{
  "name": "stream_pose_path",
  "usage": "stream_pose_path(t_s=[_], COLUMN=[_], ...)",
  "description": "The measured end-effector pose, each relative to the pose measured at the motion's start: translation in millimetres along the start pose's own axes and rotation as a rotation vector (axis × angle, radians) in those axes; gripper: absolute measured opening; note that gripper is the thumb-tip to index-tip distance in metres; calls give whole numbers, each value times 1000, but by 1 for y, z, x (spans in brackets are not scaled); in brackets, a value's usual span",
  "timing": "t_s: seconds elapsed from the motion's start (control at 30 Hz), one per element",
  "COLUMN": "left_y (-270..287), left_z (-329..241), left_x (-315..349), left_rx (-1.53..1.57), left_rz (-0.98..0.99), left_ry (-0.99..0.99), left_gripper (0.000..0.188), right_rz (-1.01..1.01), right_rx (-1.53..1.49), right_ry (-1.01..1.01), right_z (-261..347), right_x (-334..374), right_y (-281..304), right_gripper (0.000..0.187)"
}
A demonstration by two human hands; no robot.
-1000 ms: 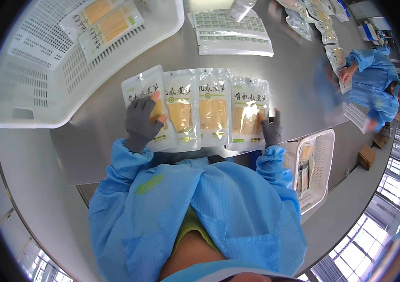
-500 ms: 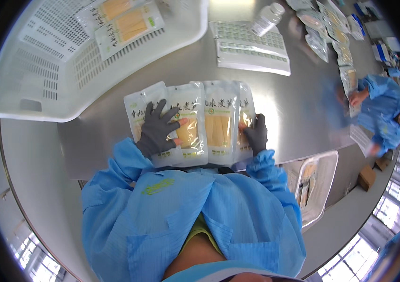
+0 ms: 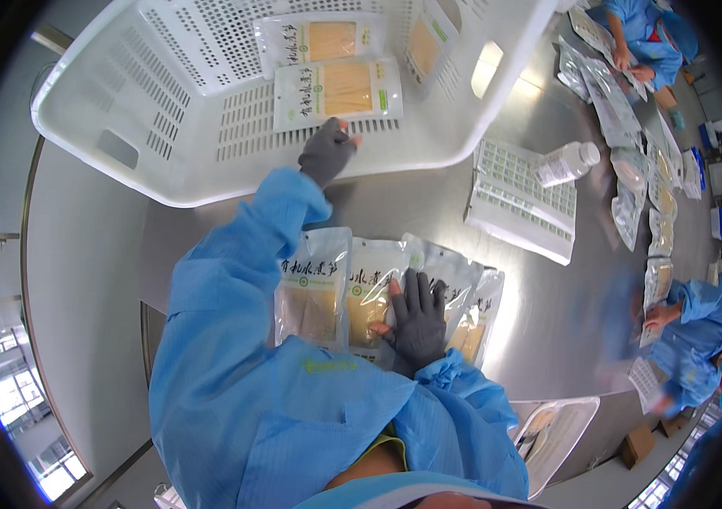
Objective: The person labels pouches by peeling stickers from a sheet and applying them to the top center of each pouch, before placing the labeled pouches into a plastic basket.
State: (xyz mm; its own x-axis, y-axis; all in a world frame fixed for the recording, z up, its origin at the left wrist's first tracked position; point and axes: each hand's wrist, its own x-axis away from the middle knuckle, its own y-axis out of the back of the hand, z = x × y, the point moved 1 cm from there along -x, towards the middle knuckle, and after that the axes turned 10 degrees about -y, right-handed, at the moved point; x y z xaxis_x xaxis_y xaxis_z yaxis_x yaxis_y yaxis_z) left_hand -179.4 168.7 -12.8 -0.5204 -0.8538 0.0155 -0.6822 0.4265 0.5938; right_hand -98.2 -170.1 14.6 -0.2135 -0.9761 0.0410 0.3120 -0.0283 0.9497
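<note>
Steel bench (image 3: 548, 322): four pouches (image 3: 378, 293) lie fanned at its near edge under the flat, open right hand (image 3: 416, 318). Left hand (image 3: 327, 153), loosely curled and empty, touches the crate (image 3: 166, 110) rim. Best to keep the pouches pinned and square their edges before lifting.

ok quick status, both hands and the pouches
Left hand reaching into white basket, fingertips at a pouch. Right hand flat on the row of pouches on the steel table. Nothing blocking.

I'm looking at a food-packing line — a long steel table (image 3: 429, 204), sealed pouches (image 3: 314, 284) laid in rows, a white perforated crate (image 3: 174, 110), and co-workers (image 3: 692, 339) in blue coveralls — factory work, clearly.
</note>
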Motion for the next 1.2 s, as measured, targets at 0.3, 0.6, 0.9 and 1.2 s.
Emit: stream_pose_path(t_s=[0.3, 0.6, 0.9, 1.2], left_y=[-41, -9, 29, -49], left_z=[-23, 24, -6, -96], left_x=[-58, -40, 119, 215], left_rx=[1736, 974, 1368, 1576], left_rz=[-530, -245, 143, 608], left_ry=[817, 232, 68, 16], left_gripper=[34, 26, 23, 53], right_rz=[43, 3, -157, -258], right_rx=[-55, -102, -1559, -1386], right_ry=[-52, -23, -318, -348], right_z=[-1, 0, -21, -29], right_x=[-4, -1, -8, 83], right_y=[-5, 0, 2, 32], right_gripper=[77, 71, 91, 66])
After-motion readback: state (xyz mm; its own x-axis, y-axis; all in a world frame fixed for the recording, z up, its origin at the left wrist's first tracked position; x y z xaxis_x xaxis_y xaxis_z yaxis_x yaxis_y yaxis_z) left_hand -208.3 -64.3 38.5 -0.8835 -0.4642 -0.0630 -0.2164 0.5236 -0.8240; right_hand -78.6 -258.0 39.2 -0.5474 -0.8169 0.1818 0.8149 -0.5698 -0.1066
